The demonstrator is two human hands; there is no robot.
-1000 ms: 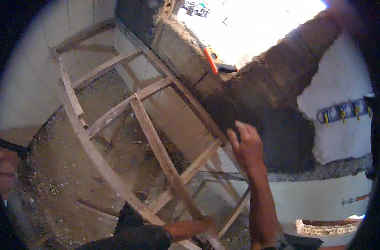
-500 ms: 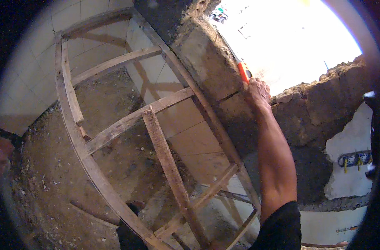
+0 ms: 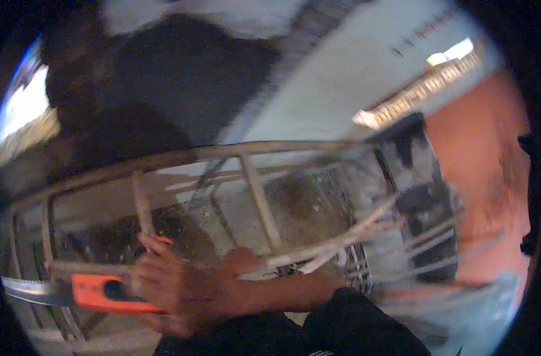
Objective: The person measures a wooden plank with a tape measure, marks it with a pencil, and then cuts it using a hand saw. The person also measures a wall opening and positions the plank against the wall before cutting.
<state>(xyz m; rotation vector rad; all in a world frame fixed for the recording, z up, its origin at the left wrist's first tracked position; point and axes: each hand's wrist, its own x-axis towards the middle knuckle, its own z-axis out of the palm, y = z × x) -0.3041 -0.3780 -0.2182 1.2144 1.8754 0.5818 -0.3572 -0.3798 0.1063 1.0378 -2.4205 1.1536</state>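
Note:
A handsaw with an orange handle (image 3: pixel 88 292) lies low at the left, its blade (image 3: pixel 33 292) running out to the left rim. My right hand (image 3: pixel 169 288) is wrapped round the handle, with its forearm crossing from the black sleeve at the lower right. Next to that wrist is a blurred skin-coloured shape (image 3: pixel 242 262), which may be my left hand; its fingers cannot be made out. Just beyond the hands stretches a ladder-like wooden frame (image 3: pixel 257 196) with several crosspieces. Motion smears most of the view.
A bright opening (image 3: pixel 24 107) shows at the far left. Behind the frame rises a wall with dark patches (image 3: pixel 193 77) and pale plaster (image 3: pixel 341 77). An orange-red wall (image 3: pixel 484 172) stands at the right, with blurred pale bars below it. A lit ledge (image 3: pixel 425 89) sits high at the right.
The view has swung to the right, away from the wall opening. My right hand has come off the broken wall edge with the handsaw and now holds it low, close to my body.

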